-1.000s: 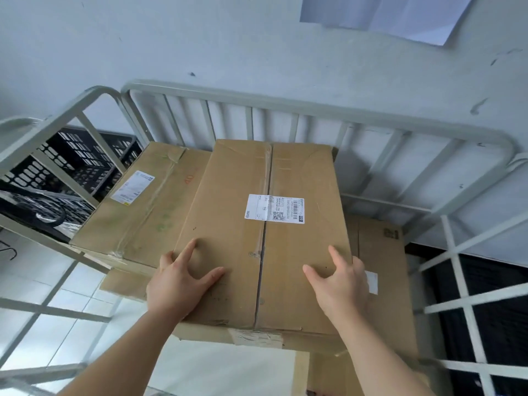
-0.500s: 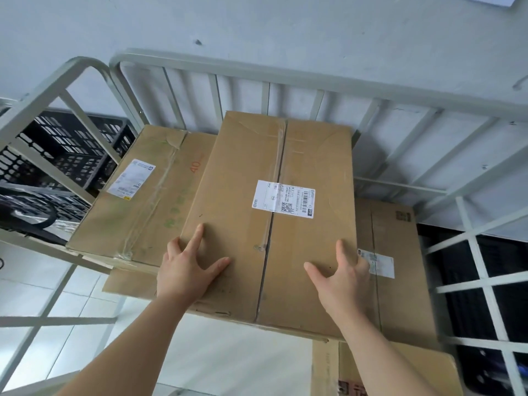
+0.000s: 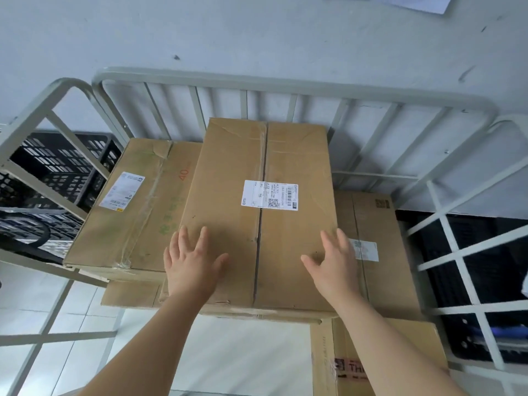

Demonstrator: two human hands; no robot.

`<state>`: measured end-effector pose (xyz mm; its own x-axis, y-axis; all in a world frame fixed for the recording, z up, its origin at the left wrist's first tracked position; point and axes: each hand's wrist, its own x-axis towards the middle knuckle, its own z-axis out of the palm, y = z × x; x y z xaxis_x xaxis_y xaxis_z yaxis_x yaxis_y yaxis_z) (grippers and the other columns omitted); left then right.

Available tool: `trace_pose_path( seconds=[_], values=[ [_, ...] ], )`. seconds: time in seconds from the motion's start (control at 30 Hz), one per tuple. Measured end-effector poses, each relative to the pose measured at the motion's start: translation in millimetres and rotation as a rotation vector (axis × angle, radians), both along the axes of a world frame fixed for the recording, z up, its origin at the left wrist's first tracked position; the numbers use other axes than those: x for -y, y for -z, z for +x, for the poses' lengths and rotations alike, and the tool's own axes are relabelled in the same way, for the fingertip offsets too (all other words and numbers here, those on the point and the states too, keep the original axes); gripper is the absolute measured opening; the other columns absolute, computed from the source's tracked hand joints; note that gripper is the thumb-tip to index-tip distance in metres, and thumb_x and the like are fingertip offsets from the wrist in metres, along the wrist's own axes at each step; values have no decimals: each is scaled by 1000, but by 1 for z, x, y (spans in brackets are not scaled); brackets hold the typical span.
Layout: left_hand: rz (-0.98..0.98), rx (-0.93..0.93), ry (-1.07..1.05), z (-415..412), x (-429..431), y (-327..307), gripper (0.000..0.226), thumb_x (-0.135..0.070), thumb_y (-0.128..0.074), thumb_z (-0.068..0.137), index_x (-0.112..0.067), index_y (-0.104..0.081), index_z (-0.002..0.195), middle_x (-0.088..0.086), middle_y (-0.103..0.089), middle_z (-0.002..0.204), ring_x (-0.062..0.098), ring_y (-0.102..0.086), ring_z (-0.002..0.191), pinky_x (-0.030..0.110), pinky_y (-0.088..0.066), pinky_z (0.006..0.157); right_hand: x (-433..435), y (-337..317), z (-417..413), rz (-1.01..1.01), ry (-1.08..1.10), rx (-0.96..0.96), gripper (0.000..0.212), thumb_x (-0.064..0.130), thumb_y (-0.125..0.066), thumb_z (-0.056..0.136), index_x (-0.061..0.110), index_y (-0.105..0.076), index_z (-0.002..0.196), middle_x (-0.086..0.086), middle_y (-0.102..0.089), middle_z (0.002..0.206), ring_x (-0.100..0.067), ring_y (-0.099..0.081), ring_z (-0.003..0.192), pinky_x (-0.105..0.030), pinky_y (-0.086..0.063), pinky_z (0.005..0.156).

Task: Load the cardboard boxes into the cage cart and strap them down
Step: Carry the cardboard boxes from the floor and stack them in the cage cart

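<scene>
A large brown cardboard box [image 3: 237, 167] with a white barcode label lies on top of the stack inside the grey cage cart [image 3: 285, 84]. My left hand [image 3: 190, 264] lies flat on its near left part with fingers spread. My right hand [image 3: 334, 261] lies flat on its near right part, fingers straight. A second box [image 3: 137, 207] with a white label sits lower on the left. A third box [image 3: 377, 252] lies lower on the right, partly covered by the top box. A fourth box [image 3: 405, 358] with red tape stands at the lower right.
The cart's rear bars stand against a pale wall [image 3: 257, 32]. Its left side rail [image 3: 43, 107] and right side grid [image 3: 468, 252] flank the boxes. Black plastic crates [image 3: 57, 167] sit outside on the left. White tiled floor [image 3: 228, 355] shows below the stack.
The top box has slid farther back toward the cart's rear bars. Both hands stayed flat on its near part, following it forward.
</scene>
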<state>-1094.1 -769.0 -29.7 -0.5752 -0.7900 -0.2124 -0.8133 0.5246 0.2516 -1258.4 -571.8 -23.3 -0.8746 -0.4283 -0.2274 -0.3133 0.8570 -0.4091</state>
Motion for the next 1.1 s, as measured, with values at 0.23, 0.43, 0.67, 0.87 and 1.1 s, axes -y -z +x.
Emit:
trace_pose_path(
  seconds=[0.23, 0.43, 0.67, 0.87, 1.1],
  values=[
    [-52, -144, 324, -21, -60, -89, 43, -46, -51, 92, -24, -58, 128, -4, -57, 134, 22, -48, 125, 35, -35, 101, -58, -86, 13, -86, -49, -141, 56, 36, -50, 96, 11, -37, 144, -3, -38, 150, -16, -31, 139, -30, -30, 112],
    [-77, -304, 573, -38, -153, -170, 36, -39, -60, 89, -20, -66, 118, -3, -67, 116, 25, -60, 105, 36, -47, 85, -164, -169, 39, -114, 62, -302, 46, 35, -50, 96, 11, -51, 134, 0, -54, 136, -14, -47, 126, -19, -33, 101],
    [-75, -379, 935, -34, -300, -229, 21, -37, -54, 90, -24, -67, 101, -7, -66, 109, 24, -60, 103, 33, -46, 87, -320, -228, 110, -72, 297, -379, 40, 32, -56, 93, 7, -60, 123, -4, -64, 118, -19, -59, 112, -26, -44, 93],
    [-31, -387, 1223, 14, -452, -242, 38, -47, -45, 93, -30, -59, 124, -10, -61, 125, 19, -53, 116, 34, -39, 98, -462, -246, 220, 25, 553, -374, 40, 33, -53, 94, 8, -59, 125, -5, -61, 125, -21, -55, 117, -30, -41, 98],
    [37, -343, 1653, 117, -638, -237, 47, -51, -36, 95, -29, -50, 134, -14, -53, 134, 12, -45, 124, 29, -32, 104, -609, -247, 406, 155, 894, -328, 25, 28, -60, 89, 17, -63, 111, 3, -65, 108, -21, -61, 101, -29, -46, 86]
  ],
)
